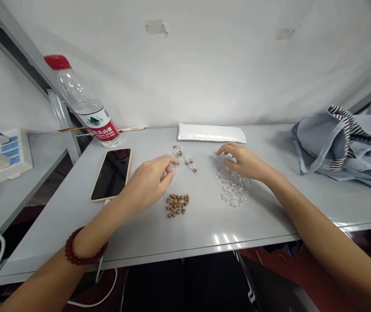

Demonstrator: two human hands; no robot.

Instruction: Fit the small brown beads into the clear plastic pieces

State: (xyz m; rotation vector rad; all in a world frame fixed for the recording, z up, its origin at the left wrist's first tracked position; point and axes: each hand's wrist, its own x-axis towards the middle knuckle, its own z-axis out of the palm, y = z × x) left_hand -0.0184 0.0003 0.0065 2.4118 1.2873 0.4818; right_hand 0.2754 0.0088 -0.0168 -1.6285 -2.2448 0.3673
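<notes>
Toward 12 o'clock from the brown stoppers (177,205), the left hand (149,182) pinched seemingly 1 clear vial (173,166), the right hand (245,164) lay open on the vial pile (233,189) at 3 o'clock, so fitting a stopper next probably needed a fine pinch.

left hand (146,182): bare, forearm uncovered up to the frame edge | left wrist: bracelet (84,253), single strand of round dark-red beads, sits snug | right hand (246,162): bare, forearm uncovered, slim fingers
</notes>
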